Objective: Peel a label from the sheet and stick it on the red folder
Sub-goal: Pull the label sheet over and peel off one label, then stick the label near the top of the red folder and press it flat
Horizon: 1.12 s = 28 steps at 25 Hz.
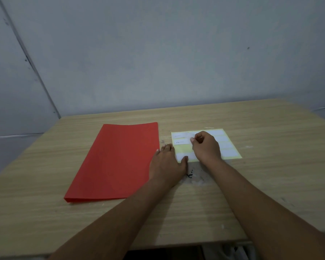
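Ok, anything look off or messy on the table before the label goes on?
Minor only: a black scribble and whitish scuffs mark the table just below the label sheet. The sheet has one bare yellow slot. The red folder lies flat and clean.

Both forearms extended forward; left hand [168, 162] flat, palm down, fingers spread; right hand [206, 147] curled, fingertips pinched.
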### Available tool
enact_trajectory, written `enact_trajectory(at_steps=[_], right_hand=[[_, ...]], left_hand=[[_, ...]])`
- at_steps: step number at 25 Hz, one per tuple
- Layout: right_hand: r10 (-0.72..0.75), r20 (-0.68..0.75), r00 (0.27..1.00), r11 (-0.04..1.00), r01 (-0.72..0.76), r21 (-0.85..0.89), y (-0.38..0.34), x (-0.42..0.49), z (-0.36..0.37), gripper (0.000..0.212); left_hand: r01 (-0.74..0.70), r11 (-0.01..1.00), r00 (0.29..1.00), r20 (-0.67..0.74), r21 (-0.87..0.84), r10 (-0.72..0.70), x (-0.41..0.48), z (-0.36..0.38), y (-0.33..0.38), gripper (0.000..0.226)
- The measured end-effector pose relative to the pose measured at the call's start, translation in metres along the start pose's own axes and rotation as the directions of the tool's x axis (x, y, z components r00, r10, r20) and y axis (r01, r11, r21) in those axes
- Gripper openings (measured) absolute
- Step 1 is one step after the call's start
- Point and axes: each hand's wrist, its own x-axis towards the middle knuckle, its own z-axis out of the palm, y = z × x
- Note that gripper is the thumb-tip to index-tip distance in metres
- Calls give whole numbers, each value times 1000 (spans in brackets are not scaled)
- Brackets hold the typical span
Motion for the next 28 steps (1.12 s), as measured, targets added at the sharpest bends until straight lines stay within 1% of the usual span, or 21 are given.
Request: enact_trajectory(at_steps=[3, 5, 8, 10, 12, 14, 16, 18, 21, 23, 24, 25, 28], right_hand=[[89, -22, 996, 988, -85, 129, -2, 7, -7, 11], [113, -34, 993, 977, -104, 187, -1, 9, -12, 12], [68, -82, 994, 980, -51, 191, -4, 11, -17, 13], [-3, -121, 993, 987, 22, 157, -8, 10, -17, 13], [-76, -130, 989, 983, 96, 158, -16, 8, -16, 11], [-158, -100, 982, 964, 176, 198, -25, 6, -12, 10], [-227, -57, 972, 947, 234, 221, -35, 5, -2, 10], [-288, -37, 957, 938, 289, 192, -44, 5, 11, 11], [-391, -20, 920, 910, 389, 140, -57, 5, 36, 14], [-453, -17, 891, 882, 451, 137, -65, 8, 52, 14], [-479, -14, 878, 869, 476, 134, -68, 9, 59, 13], [-501, -11, 865, 857, 498, 133, -72, 12, 67, 14], [-523, 8, 852, 841, 514, 170, -78, 21, 86, 18]], left_hand=[[7, 1000, 1000, 5, -13, -7, 0, -3, 0, 72], [14, 999, 1000, 17, -37, -14, 0, -6, 2, 71], [36, 995, 997, 65, -94, -30, 3, -12, 4, 66], [73, 980, 996, 60, -184, -63, 5, -18, 1, 56], [120, 922, 992, 10, -369, -125, 11, -26, -6, 48], [158, 827, 972, -61, -539, -225, 17, -37, -16, 45], [153, 753, 949, -119, -640, -293, 25, -49, -27, 35], [133, 662, 950, -96, -737, -298, 35, -59, -37, 36], [150, 528, 953, -21, -836, -304, 48, -72, -50, 46], [210, 439, 942, 60, -873, -330, 59, -78, -59, 49], [245, 412, 934, 100, -878, -343, 63, -81, -63, 47], [273, 404, 926, 124, -873, -357, 68, -83, -68, 42], [310, 413, 901, 126, -857, -415, 85, -83, -87, 9]])
